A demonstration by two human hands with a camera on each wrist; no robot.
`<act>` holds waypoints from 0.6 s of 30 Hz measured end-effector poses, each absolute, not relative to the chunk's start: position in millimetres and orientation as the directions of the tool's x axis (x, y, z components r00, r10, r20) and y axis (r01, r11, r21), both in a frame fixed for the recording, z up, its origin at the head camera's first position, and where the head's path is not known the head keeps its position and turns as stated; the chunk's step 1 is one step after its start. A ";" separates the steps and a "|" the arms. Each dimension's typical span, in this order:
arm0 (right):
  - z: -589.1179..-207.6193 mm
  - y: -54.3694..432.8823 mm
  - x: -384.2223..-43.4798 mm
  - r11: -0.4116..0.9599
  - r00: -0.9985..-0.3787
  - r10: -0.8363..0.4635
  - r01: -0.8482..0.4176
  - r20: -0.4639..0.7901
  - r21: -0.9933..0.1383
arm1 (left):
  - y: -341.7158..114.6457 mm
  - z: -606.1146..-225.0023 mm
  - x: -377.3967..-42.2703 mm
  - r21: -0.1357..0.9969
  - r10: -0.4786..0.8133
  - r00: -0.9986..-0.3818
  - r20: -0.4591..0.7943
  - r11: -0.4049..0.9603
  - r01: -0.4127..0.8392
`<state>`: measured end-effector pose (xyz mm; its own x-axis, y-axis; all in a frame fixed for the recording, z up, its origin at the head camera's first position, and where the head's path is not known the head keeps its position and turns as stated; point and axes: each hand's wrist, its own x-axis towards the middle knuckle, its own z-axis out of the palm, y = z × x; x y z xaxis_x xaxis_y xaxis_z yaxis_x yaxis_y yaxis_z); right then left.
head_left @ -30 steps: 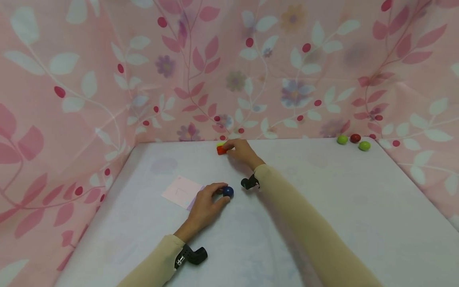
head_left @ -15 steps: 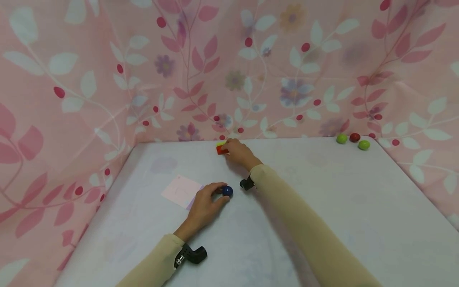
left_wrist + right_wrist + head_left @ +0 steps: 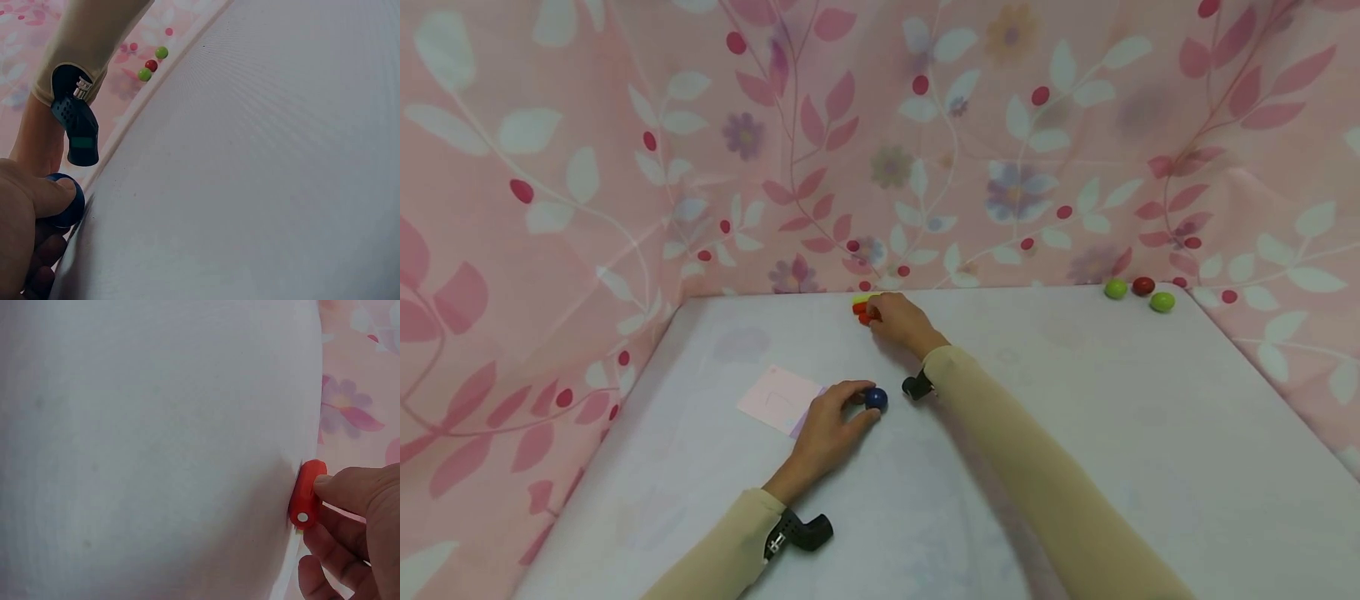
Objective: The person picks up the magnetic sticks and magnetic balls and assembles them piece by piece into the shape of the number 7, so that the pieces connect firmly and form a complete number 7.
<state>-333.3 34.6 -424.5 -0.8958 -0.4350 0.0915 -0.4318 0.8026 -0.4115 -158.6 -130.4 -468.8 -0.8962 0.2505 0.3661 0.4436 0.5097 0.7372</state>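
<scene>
In the head view my left hand (image 3: 827,429) pinches a dark blue ball (image 3: 877,400) between thumb and fingers, low over the white table. The left wrist view shows the thumb against the blue ball (image 3: 75,203). At the table's far edge my right hand (image 3: 904,321) pinches a short red cylinder (image 3: 865,319). Seen from the right wrist, this red cylinder (image 3: 306,490) has a white dot on its end. Just behind it lie another red piece (image 3: 859,308) and a yellow-green piece (image 3: 861,298), both partly hidden by the fingers.
A pale pink paper square (image 3: 778,400) with a purple edge lies left of the left hand. Two green balls (image 3: 1162,302) and a dark red ball (image 3: 1143,287) sit at the back right corner. A flowered pink curtain (image 3: 970,167) borders the table (image 3: 1075,433).
My right hand has shifted slightly, and the red cylinder in its fingers now shows apart from the red piece behind it. The left hand and the blue ball have stayed put.
</scene>
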 end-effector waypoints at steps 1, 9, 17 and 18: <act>-424.0 35.0 -332.5 0.795 -0.898 -0.431 -0.426 0.091 -0.433 | -130.2 -468.7 -158.6 0.735 0.250 -0.896 0.367 0.512 0.444; -424.1 37.8 -327.2 0.741 -0.929 -0.371 -0.307 0.018 -0.597 | -129.5 -467.7 -158.0 0.747 0.246 -0.907 0.341 0.515 0.420; -428.0 35.0 -330.6 0.737 -0.930 -0.366 -0.264 -0.039 -0.622 | -130.0 -467.7 -158.7 0.749 0.253 -0.906 0.338 0.511 0.422; -427.8 35.0 -330.0 0.736 -0.930 -0.365 -0.264 -0.037 -0.624 | -130.2 -467.8 -158.9 0.748 0.254 -0.906 0.339 0.510 0.424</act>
<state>-330.0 35.0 -427.8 -0.9302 -0.3651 -0.0366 -0.2642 0.7355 -0.6239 -158.9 -130.2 -467.8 -0.9057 0.2545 0.3391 0.4236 0.5102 0.7485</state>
